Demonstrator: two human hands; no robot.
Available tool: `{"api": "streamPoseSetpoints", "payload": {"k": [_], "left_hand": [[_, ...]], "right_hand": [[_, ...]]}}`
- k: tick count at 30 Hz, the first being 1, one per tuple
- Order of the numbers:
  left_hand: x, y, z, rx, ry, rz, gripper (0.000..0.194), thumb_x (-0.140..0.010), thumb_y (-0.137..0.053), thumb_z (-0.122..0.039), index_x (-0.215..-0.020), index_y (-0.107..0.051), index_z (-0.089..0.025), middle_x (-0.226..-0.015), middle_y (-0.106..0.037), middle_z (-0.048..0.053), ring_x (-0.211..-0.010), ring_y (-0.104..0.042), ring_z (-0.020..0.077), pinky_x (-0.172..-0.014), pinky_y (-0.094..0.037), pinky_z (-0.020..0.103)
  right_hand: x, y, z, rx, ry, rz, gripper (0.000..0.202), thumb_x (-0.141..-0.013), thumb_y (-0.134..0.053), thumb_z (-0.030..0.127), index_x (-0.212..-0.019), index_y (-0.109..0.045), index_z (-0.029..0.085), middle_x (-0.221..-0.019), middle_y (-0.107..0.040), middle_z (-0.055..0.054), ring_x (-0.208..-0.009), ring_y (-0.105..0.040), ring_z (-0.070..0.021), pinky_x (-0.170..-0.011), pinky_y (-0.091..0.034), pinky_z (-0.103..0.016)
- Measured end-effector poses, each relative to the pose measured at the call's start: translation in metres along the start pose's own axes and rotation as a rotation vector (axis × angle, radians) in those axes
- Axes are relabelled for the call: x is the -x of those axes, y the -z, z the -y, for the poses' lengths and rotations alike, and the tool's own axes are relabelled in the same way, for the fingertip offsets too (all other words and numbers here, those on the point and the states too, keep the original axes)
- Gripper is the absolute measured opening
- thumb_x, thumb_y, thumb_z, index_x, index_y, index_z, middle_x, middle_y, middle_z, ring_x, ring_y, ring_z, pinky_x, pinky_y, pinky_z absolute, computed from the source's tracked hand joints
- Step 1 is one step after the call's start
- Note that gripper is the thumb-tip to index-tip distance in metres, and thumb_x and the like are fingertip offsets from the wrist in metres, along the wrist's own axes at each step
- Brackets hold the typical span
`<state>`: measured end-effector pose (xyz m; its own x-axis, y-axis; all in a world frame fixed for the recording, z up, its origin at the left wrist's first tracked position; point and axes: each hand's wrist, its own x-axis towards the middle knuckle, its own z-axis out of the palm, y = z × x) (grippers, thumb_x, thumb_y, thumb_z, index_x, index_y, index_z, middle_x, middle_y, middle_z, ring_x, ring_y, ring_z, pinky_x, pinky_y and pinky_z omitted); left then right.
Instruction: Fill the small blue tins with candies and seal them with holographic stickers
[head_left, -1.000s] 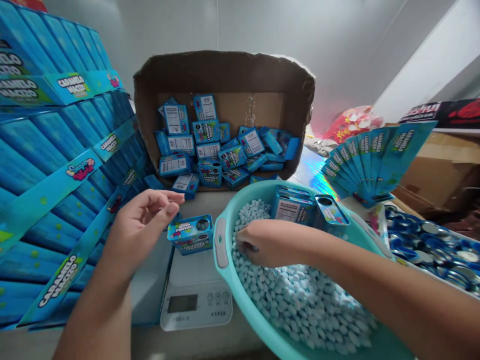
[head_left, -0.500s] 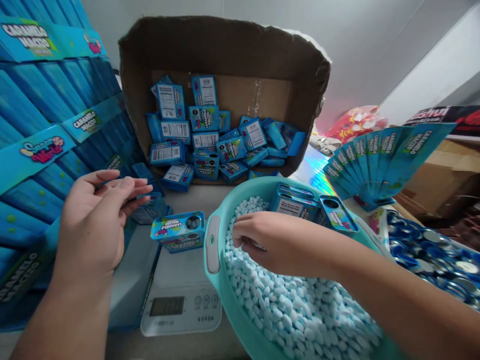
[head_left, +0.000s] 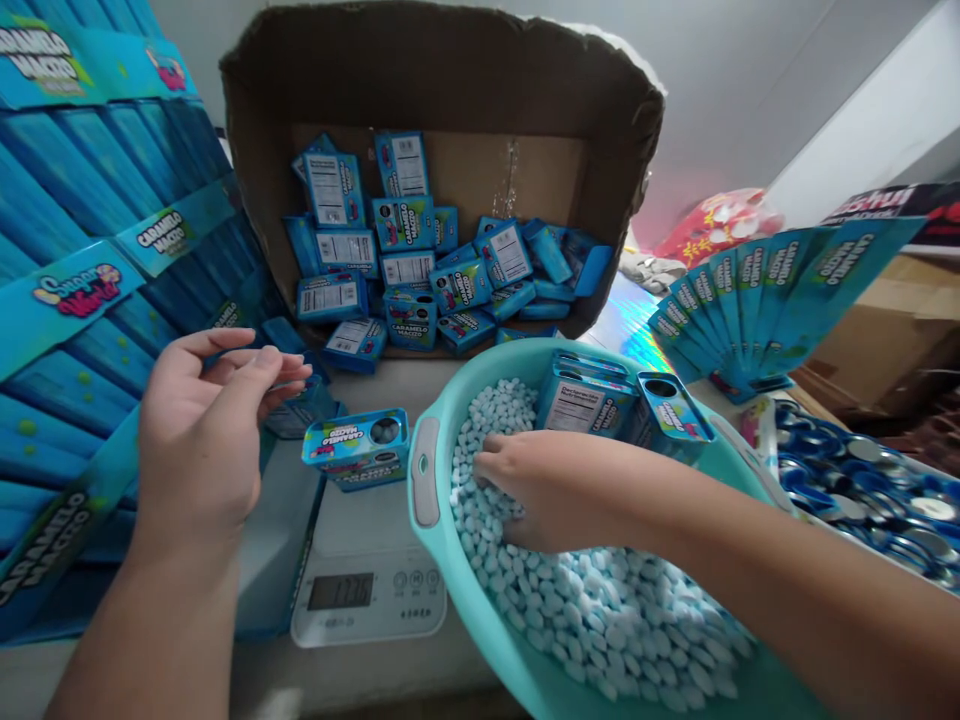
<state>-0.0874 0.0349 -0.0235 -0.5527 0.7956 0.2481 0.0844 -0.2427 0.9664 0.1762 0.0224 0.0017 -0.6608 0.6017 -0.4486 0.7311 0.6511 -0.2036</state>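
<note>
While my right hand (head_left: pixel 536 490) lies among the candies (head_left: pixel 600 610), its grip too buried to tell, my empty left hand (head_left: pixel 206 420), half spread, hangs nearer the tin (head_left: pixel 352 452), which stands rightward of it on the scale (head_left: pixel 367 535), long axis crosswise.

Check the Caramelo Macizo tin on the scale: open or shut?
Open: the tin has an uncovered round top hole, with candies visible inside.

From afar I see the right hand (head_left: pixel 536 490) among pale candies (head_left: pixel 622 615) — left hand (head_left: pixel 202 440) near the tin (head_left: pixel 356 450) on the scale (head_left: pixel 379 605).
</note>
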Motion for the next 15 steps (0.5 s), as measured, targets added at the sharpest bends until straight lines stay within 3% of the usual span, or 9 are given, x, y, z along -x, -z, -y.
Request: {"api": "streamPoseSetpoints", "payload": {"k": [6,13,15], "left_hand": [[0.0054,-0.0001,-0.0028,-0.052,-0.076,0.060,0.021,-0.077,-0.074,-0.023,-0.094,-0.062,-0.017,-0.075,-0.068,0.000,-0.073,-0.070,0.0156,-0.075,-0.059,0.030],[0.0047,0.0042,-0.0005,-0.083,-0.108,0.083,0.021,-0.080,-0.075,-0.026,-0.095,-0.063,-0.018,-0.077,-0.068,0.000,-0.077,-0.070,0.0166,-0.078,-0.059,0.031],[0.0045,0.0095,-0.0008,-0.127,-0.093,0.202,0.024,-0.083,-0.073,-0.033,-0.101,-0.064,-0.020,-0.087,-0.071,0.002,-0.086,-0.071,0.0186,-0.083,-0.059,0.034]], "right_hand": [[-0.0045,0.0054,0.0004,0.047,-0.007,0.059,0.019,-0.081,-0.064,0.025,-0.095,-0.071,0.015,-0.096,-0.071,-0.013,-0.072,-0.064,-0.0232,-0.056,-0.041,-0.032],[-0.0023,0.0084,-0.0019,-0.034,-0.022,0.016,0.017,-0.081,-0.059,0.012,-0.093,-0.070,0.019,-0.089,-0.071,-0.008,-0.074,-0.062,-0.0203,-0.060,-0.039,-0.030],[-0.0025,0.0086,-0.0048,-0.046,0.001,-0.011,0.016,-0.081,-0.057,0.011,-0.091,-0.068,0.019,-0.090,-0.071,-0.007,-0.075,-0.062,-0.0200,-0.063,-0.040,-0.030]]}}
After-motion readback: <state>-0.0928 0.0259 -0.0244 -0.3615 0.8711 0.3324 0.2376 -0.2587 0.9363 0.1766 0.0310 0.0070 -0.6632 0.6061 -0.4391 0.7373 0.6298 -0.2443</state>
